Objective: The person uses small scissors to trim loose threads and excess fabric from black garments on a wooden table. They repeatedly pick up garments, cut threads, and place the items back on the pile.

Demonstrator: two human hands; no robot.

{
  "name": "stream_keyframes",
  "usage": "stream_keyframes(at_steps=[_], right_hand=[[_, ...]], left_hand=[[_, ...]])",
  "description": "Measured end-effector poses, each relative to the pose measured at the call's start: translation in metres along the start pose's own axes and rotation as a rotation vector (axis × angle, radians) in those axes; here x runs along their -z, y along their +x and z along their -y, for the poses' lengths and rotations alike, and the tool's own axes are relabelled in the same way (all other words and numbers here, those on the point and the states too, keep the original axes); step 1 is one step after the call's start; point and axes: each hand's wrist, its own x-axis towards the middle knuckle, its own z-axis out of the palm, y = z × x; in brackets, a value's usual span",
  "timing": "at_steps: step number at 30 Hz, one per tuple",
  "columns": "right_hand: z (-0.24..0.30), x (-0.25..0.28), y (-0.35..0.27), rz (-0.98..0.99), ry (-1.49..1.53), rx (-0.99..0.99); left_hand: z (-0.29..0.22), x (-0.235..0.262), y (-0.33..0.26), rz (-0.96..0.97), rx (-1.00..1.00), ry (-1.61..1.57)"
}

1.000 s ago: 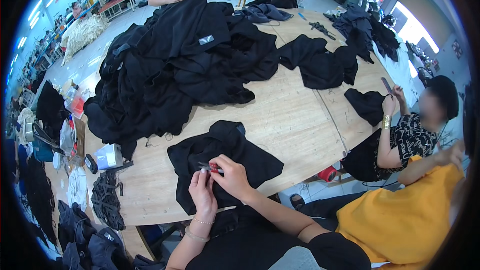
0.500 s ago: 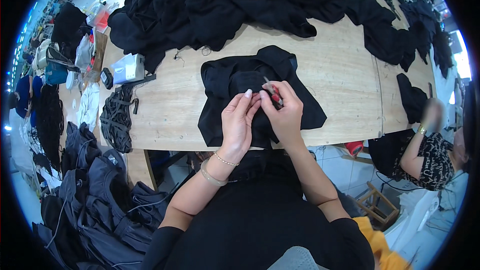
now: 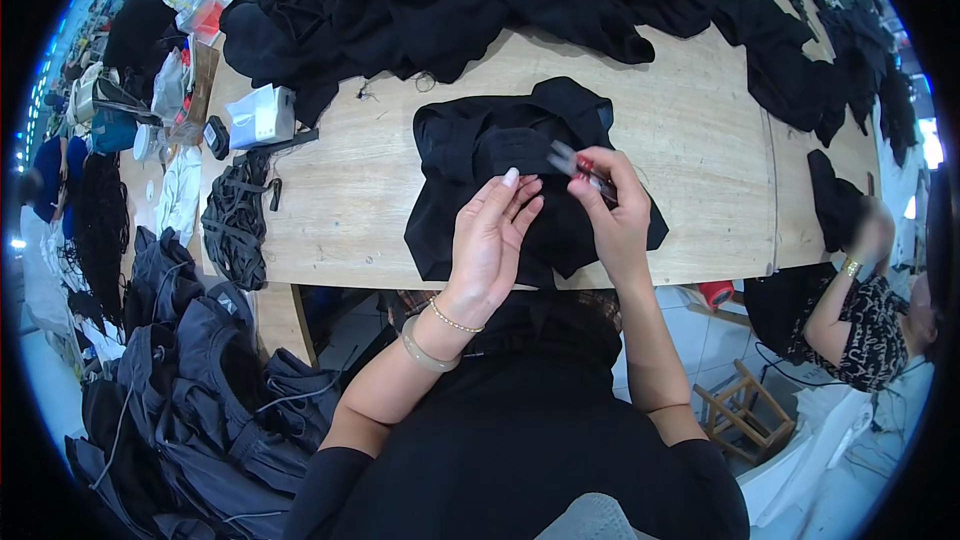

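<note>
A black garment [image 3: 445, 205] lies bunched on the wooden table, with a ribbed, stitched-looking band facing up. Over its near part is my left hand [image 3: 488, 240], its thumb and fingertips drawn together; whatever they pinch is too small to make out. To the right, my right hand [image 3: 622, 215] grips small thread snips [image 3: 572, 161] with red on the handle. Their metal blades point up and left, slightly blurred, above the garment and apart from my left fingers.
A big heap of black garments [image 3: 440, 10] covers the table's far side. At left are a bundle of dark straps [image 3: 236, 220] and a white box [image 3: 262, 117]. Dark grey clothes [image 3: 200, 370] hang beside me. A co-worker [image 3: 865, 310] sits at the right, near a wooden stool [image 3: 745, 410].
My right hand and the snips have moved right, away from my left fingers. My left hand has shifted slightly right, and the whole view has shifted a little.
</note>
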Motion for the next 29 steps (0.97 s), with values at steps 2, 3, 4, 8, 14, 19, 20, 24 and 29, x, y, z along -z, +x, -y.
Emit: stream_keyframes(at_steps=[2,3,4,8,14,19,20,24,29], right_hand=[[0.005,0.004,-0.001,-0.004,-0.173,0.154],[0.007,0.005,-0.001,-0.006,-0.259,0.231],[0.006,0.004,-0.001,-0.032,-0.261,0.26],[0.008,0.0,0.0,-0.107,-0.284,0.323],[0.007,-0.001,0.0,-0.099,-0.324,0.294],[0.008,-0.004,0.002,-0.099,-0.305,0.321],[0.007,-0.006,0.005,-0.097,-0.301,0.339],[-0.012,0.001,-0.006,-0.252,0.026,0.028],[-0.047,0.018,0.003,-0.227,0.083,-0.069]], left_hand=[[0.001,0.0,-0.001,-0.003,0.014,-0.016],[0.001,0.001,-0.002,-0.009,0.023,-0.019],[0.002,0.001,-0.002,-0.014,0.032,-0.021],[0.002,-0.002,-0.004,-0.01,0.048,-0.006],[0.005,-0.006,-0.005,-0.008,0.043,-0.021],[0.006,-0.005,-0.006,-0.014,0.038,0.001],[0.0,-0.005,-0.005,-0.014,0.012,0.005],[0.011,0.009,0.005,0.071,-0.018,0.539],[-0.007,0.037,-0.002,0.093,-0.089,1.3]])
